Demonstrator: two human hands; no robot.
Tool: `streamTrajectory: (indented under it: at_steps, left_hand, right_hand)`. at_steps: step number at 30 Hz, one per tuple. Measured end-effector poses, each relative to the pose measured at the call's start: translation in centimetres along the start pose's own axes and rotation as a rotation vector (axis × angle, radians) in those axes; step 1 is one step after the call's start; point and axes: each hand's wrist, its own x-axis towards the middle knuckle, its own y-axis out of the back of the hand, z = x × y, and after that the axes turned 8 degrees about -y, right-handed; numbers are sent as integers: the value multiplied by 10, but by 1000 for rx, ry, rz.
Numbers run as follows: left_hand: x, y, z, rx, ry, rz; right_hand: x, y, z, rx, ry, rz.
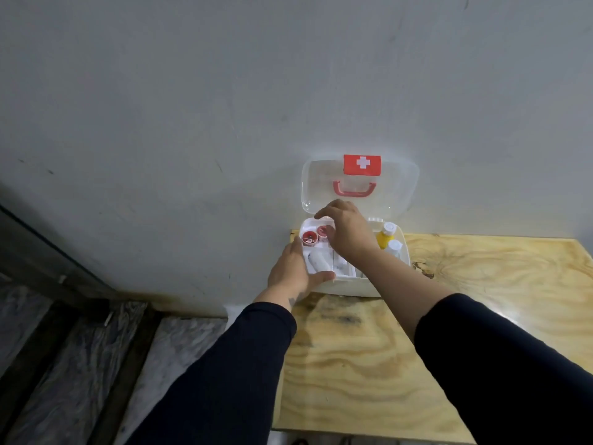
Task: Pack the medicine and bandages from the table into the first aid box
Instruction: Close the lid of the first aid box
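Currently open: white first aid box (353, 287) on plywood table (481, 284), clear lid (404, 187) upright against wall, red cross label, red handle. Inside: two red-capped jars (310, 239), white bandage roll (317, 261), yellow bottle (385, 236), white bottle (394, 247). Left hand (293, 271) flat against box's left corner, fingers straight. Right hand (346, 232) over tray, fingers loosely curled; grip not discernible.

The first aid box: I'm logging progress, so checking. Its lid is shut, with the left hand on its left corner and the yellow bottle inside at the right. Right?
Not quite. The head view shows the lid open, standing against the wall. The left hand does rest on the first aid box at its left corner, and the yellow bottle stands inside at the right.
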Motion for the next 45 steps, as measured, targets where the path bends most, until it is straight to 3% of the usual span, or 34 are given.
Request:
streamTrajectory:
  at_steps: [4,7,14,20,24,28,38,45]
  left_hand:
    - [0,-3,10,18,40,0]
    - [-1,-7,12,18,46,-24]
    - [-1,-7,10,25,3,-33]
    - [6,-7,8,54,7,-33]
    - [-11,12,37,123,-21,130]
    - [-18,40,68,261,-245,312]
    - [-29,22,84,507,-337,42]
    - [-31,-6,68,551,-317,-26]
  right_hand:
    - [-8,28,10,-132,164,409]
    - [-3,53,19,-208,90,563]
    - [32,83,37,-233,-8,359]
    - [20,83,43,-289,106,507]
    - [-10,85,46,-296,155,514]
    - [-40,77,51,-325,202,502]
    - [-99,42,70,-304,194,380]
    - [-113,18,92,-362,182,266]
